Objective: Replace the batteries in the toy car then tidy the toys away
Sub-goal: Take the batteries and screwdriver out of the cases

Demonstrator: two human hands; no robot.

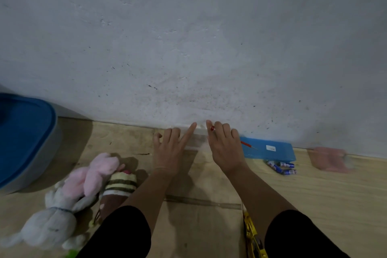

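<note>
toy car (252, 236), yellow, lies under the right forearm, untouched. batteries (281, 167) sit just right of the right hand (225, 148); left hand (169, 148) points, both hold nothing. battery step seems unstarted; next, pick up the car.

grey wall (188, 37), wooden floor (314, 195), and 1 blurred pink thing (328, 159), perhaps cloth.

— Which colours do you see on the floor?
— A blue box (270, 151) with a white label, and blue batteries (281, 167) beside it.
— And the toys?
— One plush rabbit (96, 174) is pink, one plush toy (50, 222) is grey-white. The striped plush (119, 186) has brown, cream and white bands. The toy car (251, 234) is yellow.
</note>
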